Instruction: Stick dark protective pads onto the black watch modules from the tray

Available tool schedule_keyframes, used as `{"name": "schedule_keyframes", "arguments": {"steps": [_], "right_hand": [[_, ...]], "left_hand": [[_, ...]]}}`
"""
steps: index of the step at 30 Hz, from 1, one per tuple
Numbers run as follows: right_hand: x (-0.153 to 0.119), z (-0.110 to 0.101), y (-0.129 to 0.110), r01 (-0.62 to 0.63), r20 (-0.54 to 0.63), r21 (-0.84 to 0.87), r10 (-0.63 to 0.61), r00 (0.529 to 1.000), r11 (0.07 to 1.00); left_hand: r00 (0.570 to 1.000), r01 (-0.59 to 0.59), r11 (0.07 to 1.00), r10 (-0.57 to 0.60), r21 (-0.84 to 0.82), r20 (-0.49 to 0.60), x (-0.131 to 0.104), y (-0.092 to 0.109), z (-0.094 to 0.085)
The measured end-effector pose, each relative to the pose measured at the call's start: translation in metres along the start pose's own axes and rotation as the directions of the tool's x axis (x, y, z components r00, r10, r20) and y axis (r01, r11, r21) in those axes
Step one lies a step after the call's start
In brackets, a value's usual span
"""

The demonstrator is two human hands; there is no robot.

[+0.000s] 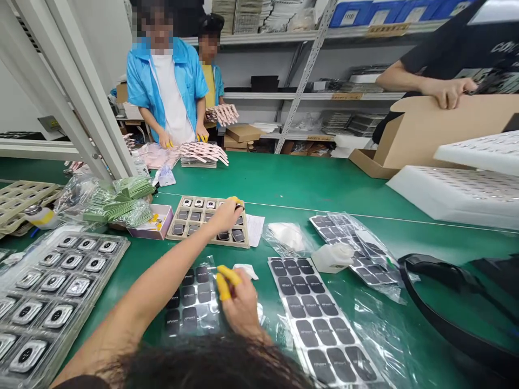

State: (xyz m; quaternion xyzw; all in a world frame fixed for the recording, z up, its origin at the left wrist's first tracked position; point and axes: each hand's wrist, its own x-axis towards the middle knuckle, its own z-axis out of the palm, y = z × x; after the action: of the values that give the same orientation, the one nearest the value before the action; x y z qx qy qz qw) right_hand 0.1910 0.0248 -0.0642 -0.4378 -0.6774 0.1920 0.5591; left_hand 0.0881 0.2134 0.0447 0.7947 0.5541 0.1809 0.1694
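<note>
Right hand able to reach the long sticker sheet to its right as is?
Likely yes: the right hand is near the long sticker sheet, and nothing tall shows between them.

Table [284, 181], before me. On it, ahead: compartment tray [243, 244], my left hand [229, 212] over its far right part. Nearer: label sheet [197, 302], my right hand [240, 302] at its right side. To my left: large tray [104, 286]; beyond, bagged strips [125, 201]; open box [146, 234] between strips and compartment tray. To my right: long label sheet [312, 305]; bottle [334, 258] at its far end; foam trays [450, 189] farther right, carton [454, 129] behind them. Behind table: shelving [265, 96].
</note>
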Motion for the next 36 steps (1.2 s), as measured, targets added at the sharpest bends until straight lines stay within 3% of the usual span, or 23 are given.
{"name": "schedule_keyframes", "arguments": {"steps": [2, 3, 5, 7, 9, 11, 13, 15, 17, 19, 20, 22, 23, 26, 28, 31, 34, 36], "right_hand": [[0.013, -0.015, -0.006, 0.015, -0.201, -0.029, -0.021, 0.979, 0.999], [0.019, -0.023, -0.008, 0.049, -0.22, -0.045, -0.058, 0.974, 0.998], [0.027, -0.036, -0.01, 0.164, -0.085, -0.043, -0.167, 0.982, 0.985], [0.029, -0.042, -0.01, 0.278, 0.138, -0.01, -0.274, 0.952, 0.961], [0.027, -0.041, -0.01, 0.333, 0.283, 0.026, -0.326, 0.902, 0.943], [0.023, -0.036, -0.013, 0.322, 0.327, 0.067, -0.325, 0.887, 0.944], [0.022, -0.032, -0.019, 0.257, 0.311, 0.112, -0.28, 0.908, 0.96], [0.024, -0.036, -0.026, 0.118, 0.275, 0.171, -0.163, 0.947, 0.978], [0.028, -0.047, -0.031, -0.121, 0.271, 0.242, 0.053, 0.961, 0.963], [0.031, -0.064, -0.03, -0.348, 0.349, 0.214, 0.261, 0.9, 0.913], [0.031, -0.073, -0.028, -0.409, 0.394, 0.116, 0.336, 0.856, 0.905], [0.032, -0.085, -0.018, -0.386, 0.422, -0.184, 0.427, 0.799, 0.904], [0.032, -0.088, -0.013, -0.327, 0.411, -0.321, 0.442, 0.797, 0.889], [0.039, -0.084, 0.003, -0.211, 0.303, -0.544, 0.424, 0.854, 0.812], [0.047, -0.074, 0.012, -0.205, 0.24, -0.603, 0.421, 0.875, 0.771], [0.054, -0.062, 0.019, -0.211, 0.227, -0.633, 0.439, 0.87, 0.745], [0.051, -0.052, 0.015, -0.22, 0.238, -0.589, 0.427, 0.873, 0.778], [0.045, -0.041, 0.007, -0.18, 0.26, -0.461, 0.326, 0.909, 0.869]], "left_hand": [[1.0, 0.001, 0.989, -0.005, -0.146, -0.026, -0.06, -0.005, 0.004], [1.0, 0.006, 0.966, -0.011, -0.259, -0.016, -0.092, -0.009, 0.006], [0.989, 0.145, 0.679, -0.083, -0.72, 0.121, -0.149, -0.019, 0.011], [0.946, 0.318, 0.454, -0.099, -0.832, 0.307, -0.191, -0.027, 0.013], [0.901, 0.43, 0.347, -0.116, -0.833, 0.417, -0.213, -0.03, 0.014], [0.874, 0.485, 0.293, -0.119, -0.824, 0.472, -0.221, -0.029, 0.014], [0.861, 0.506, 0.243, -0.098, -0.827, 0.498, -0.22, -0.026, 0.014], [0.877, 0.48, 0.164, -0.105, -0.862, 0.469, -0.218, -0.024, 0.014], [0.908, 0.398, 0.102, -0.185, -0.912, 0.376, -0.218, -0.025, 0.013], [0.916, 0.303, 0.103, -0.306, -0.947, 0.26, -0.22, -0.03, 0.012], [0.91, 0.273, 0.12, -0.354, -0.955, 0.216, -0.221, -0.033, 0.012], [0.897, 0.244, 0.146, -0.41, -0.959, 0.165, -0.223, -0.039, 0.012], [0.894, 0.247, 0.151, -0.416, -0.957, 0.165, -0.224, -0.042, 0.012], [0.897, 0.283, 0.175, -0.396, -0.943, 0.196, -0.226, -0.047, 0.015], [0.898, 0.302, 0.222, -0.394, -0.927, 0.198, -0.226, -0.048, 0.017], [0.9, 0.293, 0.292, -0.405, -0.91, 0.16, -0.224, -0.051, 0.021], [0.903, 0.285, 0.316, -0.406, -0.905, 0.143, -0.221, -0.054, 0.026], [0.902, 0.295, 0.343, -0.409, -0.892, 0.141, -0.219, -0.057, 0.029]]}}
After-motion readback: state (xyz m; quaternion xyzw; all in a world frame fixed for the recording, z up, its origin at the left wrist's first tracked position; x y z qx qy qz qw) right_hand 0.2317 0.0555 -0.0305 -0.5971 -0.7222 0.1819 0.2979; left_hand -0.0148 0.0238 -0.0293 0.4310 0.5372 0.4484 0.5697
